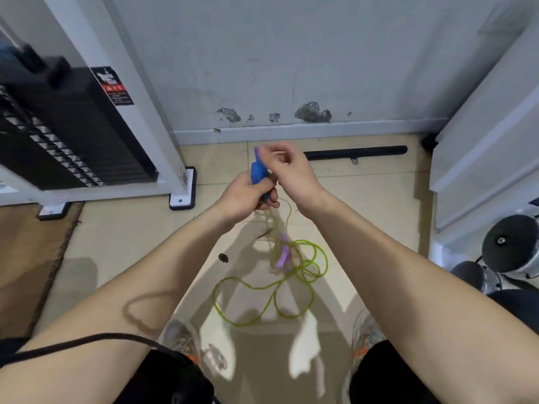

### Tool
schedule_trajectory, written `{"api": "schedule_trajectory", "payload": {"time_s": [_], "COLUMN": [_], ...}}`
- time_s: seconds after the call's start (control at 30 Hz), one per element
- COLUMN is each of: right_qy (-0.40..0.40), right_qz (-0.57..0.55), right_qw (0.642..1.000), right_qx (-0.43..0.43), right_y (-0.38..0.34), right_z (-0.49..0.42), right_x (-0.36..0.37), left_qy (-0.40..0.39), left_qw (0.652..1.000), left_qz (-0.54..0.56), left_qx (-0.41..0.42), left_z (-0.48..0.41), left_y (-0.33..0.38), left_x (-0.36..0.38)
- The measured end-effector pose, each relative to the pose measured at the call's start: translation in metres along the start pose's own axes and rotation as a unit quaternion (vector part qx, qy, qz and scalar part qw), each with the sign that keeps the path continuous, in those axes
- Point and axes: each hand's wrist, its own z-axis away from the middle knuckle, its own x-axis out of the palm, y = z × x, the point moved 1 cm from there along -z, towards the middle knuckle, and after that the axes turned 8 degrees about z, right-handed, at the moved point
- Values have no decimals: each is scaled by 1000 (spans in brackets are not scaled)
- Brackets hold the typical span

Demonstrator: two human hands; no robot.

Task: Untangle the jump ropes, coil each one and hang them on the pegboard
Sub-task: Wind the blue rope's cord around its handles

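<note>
Above the floor (116, 243), left hand (243, 196) grips blue handle (258, 170) — tangled green rope (278, 284) hangs (purple handle (283, 256) within); right hand (290, 170) — grip unclear.

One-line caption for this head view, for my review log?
Left hand grips the blue handle, right hand curled beside its top; green rope and purple handle tangled below.

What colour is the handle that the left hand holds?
The handle is blue, in the head view.

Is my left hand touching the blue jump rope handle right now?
Touching. The head view shows the left hand wrapped round the blue handle, whose top sticks out above the fist.
</note>
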Motion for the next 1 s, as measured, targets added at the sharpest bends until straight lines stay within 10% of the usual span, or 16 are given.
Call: {"api": "schedule_trajectory", "payload": {"time_s": [0.17, 0.37, 0.5, 0.7, 0.87, 1.0], "right_qy": [-215, -230, -148, -83, 52, 132], "right_qz": [-6, 180, 323, 355, 286, 191], "right_qw": [975, 954, 931, 931, 957, 972], "right_qx": [47, 72, 76, 29, 8, -38], "right_y": [-6, 5, 20, -8, -26, -54], "right_z": [22, 40, 41, 27, 13, 9], "right_x": [0, -38, -74, -104, -132, -125], "left_qy": [38, 172, 357, 154, -51, -94], "left_qw": [959, 919, 922, 739, 908, 958], "left_qz": [282, 353, -37, -656, -399, -232], "left_qx": [-6, 42, 142, 16, -121, -140], "left_z": [12, 13, 19, 37, 62, 68], "left_y": [59, 107, 116, 87, 64, 45], "left_x": [-6, -68, -120, -139, -105, -79]}}
